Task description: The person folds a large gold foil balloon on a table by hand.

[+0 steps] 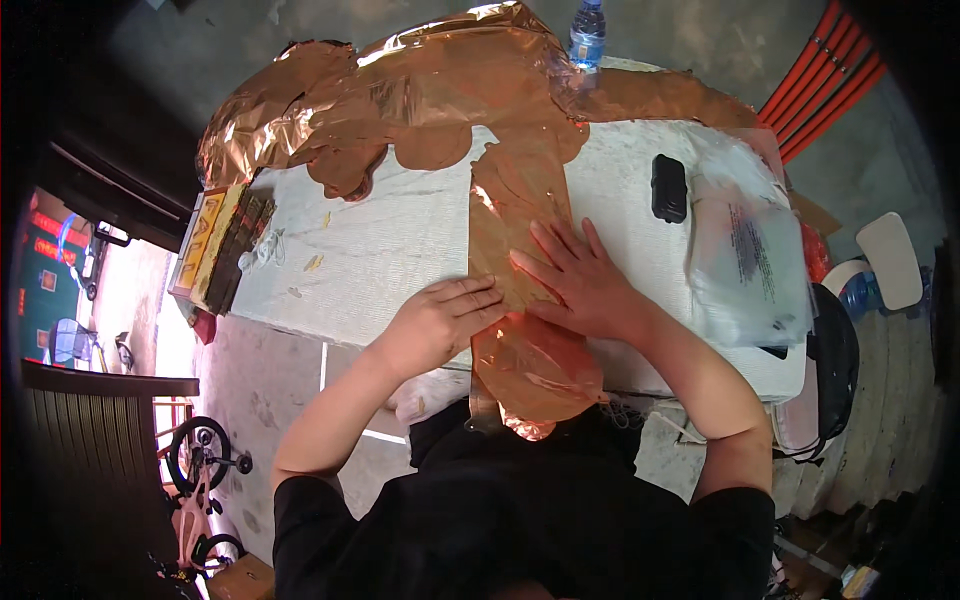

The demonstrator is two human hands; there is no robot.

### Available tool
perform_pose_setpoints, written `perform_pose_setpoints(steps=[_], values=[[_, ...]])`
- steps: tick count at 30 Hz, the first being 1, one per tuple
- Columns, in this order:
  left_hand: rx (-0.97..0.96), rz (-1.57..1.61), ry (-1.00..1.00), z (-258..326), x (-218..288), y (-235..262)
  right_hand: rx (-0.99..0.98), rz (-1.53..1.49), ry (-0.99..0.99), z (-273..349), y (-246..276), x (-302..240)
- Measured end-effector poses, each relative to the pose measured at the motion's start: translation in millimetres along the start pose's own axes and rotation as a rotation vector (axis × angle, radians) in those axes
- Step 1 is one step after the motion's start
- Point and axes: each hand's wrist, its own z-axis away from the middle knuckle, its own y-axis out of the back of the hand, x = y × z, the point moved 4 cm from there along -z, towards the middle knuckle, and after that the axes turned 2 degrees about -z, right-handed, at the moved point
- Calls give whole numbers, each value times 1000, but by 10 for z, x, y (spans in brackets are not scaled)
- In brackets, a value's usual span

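Observation:
A long strip of copper-coloured foil (520,200) runs down the middle of the white-covered table and over its near edge, its crinkled end (540,375) hanging above my lap. My right hand (580,280) is open and spread on the strip, palm down, with its fingertips pointing away from me. Against the strip's left edge lies my left hand (445,320). Its fingers are close together and rest over the foil; the thumb is hard to make out. More crumpled copper foil (400,100) with rounded lobes stretches along the table's far side and joins the strip.
On the right stand a black case (668,188) and a pile of clear plastic bags (748,260). A water bottle (587,40) is at the far edge. Stacked boxes (215,245) and tangled white string (262,250) sit at the left. Chairs (888,262) and red pipes (822,75) are beyond.

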Motion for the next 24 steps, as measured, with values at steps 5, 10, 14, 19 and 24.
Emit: perform_pose_setpoints(steps=[5,10,14,19,24], values=[[-3,-118,-80,-39,-78,-86,36,-69,14,11,33,26],[36,29,-2,-15,-124,-92,129,-635,-40,163,93,362],[60,168,65,-23,-184,-99,221,-194,169,323,248,226],[66,248,134,-17,-230,-82,282,-374,287,231,226,-27],[70,314,207,-94,-226,-11,218,-272,289,174,222,-44]])
